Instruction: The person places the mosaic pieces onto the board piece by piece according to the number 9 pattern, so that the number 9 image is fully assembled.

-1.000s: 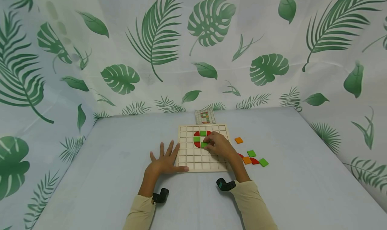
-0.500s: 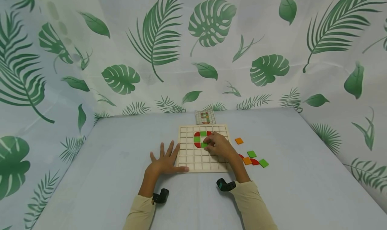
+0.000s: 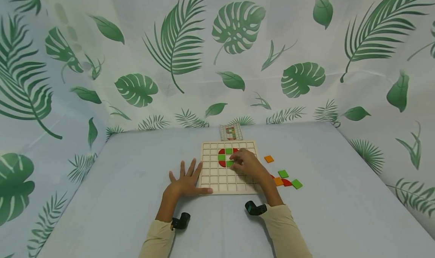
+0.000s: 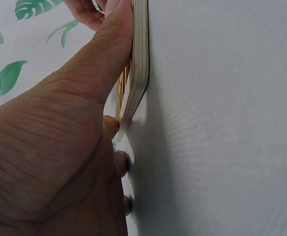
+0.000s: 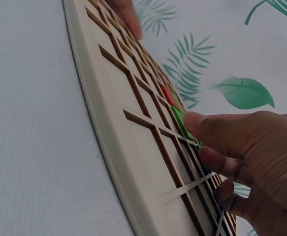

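Note:
A light wooden grid board [image 3: 217,179] lies on the table. Its upper middle holds green square tiles, such as one green tile [image 3: 229,151], and red rounded tiles, such as one red tile [image 3: 222,163]. My left hand [image 3: 183,185] rests at the board's left side, fingers spread, with the thumb on the front left corner. My right hand [image 3: 247,163] is over the tiles, its fingers bent. In the right wrist view its thumb [image 5: 217,129] is at a green tile [image 5: 179,119]; whether something is between the fingertips is hidden.
Right of the board lie loose tiles: an orange tile [image 3: 269,158], another orange tile [image 3: 278,181], a green tile [image 3: 283,173], another green tile [image 3: 296,183] and red ones, one red tile [image 3: 287,182] among them. A pattern card [image 3: 231,131] stands behind the board.
The right hand's fingertips have lifted slightly from the lower green tile. The left hand stays in place, and the tiles on the table have not moved.

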{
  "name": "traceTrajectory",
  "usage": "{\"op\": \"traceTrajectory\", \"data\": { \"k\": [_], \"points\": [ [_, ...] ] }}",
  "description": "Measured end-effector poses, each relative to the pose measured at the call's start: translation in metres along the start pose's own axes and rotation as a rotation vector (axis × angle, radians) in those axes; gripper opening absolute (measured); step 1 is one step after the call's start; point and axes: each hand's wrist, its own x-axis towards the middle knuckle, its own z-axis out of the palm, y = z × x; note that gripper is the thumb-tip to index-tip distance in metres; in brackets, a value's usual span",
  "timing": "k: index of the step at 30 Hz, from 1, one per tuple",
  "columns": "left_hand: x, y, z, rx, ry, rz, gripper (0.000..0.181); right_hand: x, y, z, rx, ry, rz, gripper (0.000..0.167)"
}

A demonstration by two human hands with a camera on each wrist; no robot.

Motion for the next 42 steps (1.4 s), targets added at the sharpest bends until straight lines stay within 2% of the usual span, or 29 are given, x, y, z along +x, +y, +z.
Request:
{"op": "traceTrajectory", "data": {
  "k": [5, 12, 21, 28, 33, 42],
  "points": [
    [0.000, 0.000, 0.001, -0.006, -0.005, 0.000, 0.108, -0.002, 0.005, -0.005, 0.017, 0.028, -0.032, 0.025],
    [-0.001, 0.000, 0.000, 0.005, 0.002, -0.005, 0.108, -0.006, 0.008, -0.014, 0.018, 0.027, 0.025, 0.025],
    [-0.004, 0.002, -0.001, 0.000, 0.005, -0.009, 0.107, -0.015, 0.014, -0.028, 0.044, 0.072, 0.036, 0.022],
    [-0.001, 0.000, 0.000, -0.006, 0.010, -0.007, 0.108, -0.019, 0.024, -0.038, 0.007, 0.105, 0.091, 0.023],
    [0.000, 0.000, 0.001, -0.009, 0.010, -0.006, 0.108, -0.023, 0.032, -0.043, -0.014, 0.134, 0.095, 0.021],
    [0.000, 0.000, 0.000, -0.003, 0.005, -0.010, 0.108, -0.030, 0.041, -0.055, -0.068, 0.145, 0.223, 0.023]
  ]
}}
